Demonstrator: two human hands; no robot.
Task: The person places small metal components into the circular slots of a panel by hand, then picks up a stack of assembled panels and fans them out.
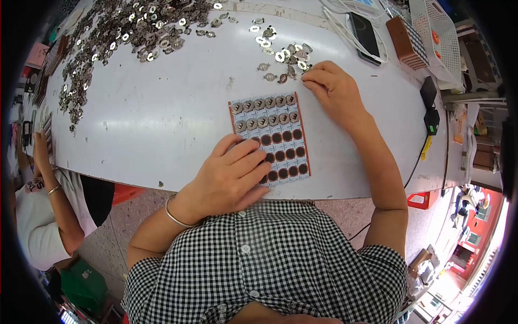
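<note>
Right near the front edge of the table (135, 108), a flat board (274, 129) lies, a bit tilted, just past the person's tummy. It has pale blue parts and red-brown side edges. Its two far rows hold shiny metal bits (260, 102), six in each row. The rows nearer the person show dark round spots (290, 154), and some of these hide under fingers.

The left hand (229, 173) lies palm down over the near left corner of the board. Its fingers are loosely spread and a little bent, and I see nothing held in them. A silver bangle (181, 214) sits on that wrist.

The right hand (334, 89) is past the far right corner, apart from the board. Its thumb and finger tips are bunched close together, beside a small group of loose metal pieces (279, 56). (I cannot tell if the tips have hold of a piece, as it is too small to see.)

Farther left, a big messy heap (145, 24) of the same sort of pieces spreads over the table. On the far right are a black phone (365, 38), a brown block (410, 43) and a white basket (450, 51) with holes. At the left side, another person in a white top (40, 227) has an arm at the table.
</note>
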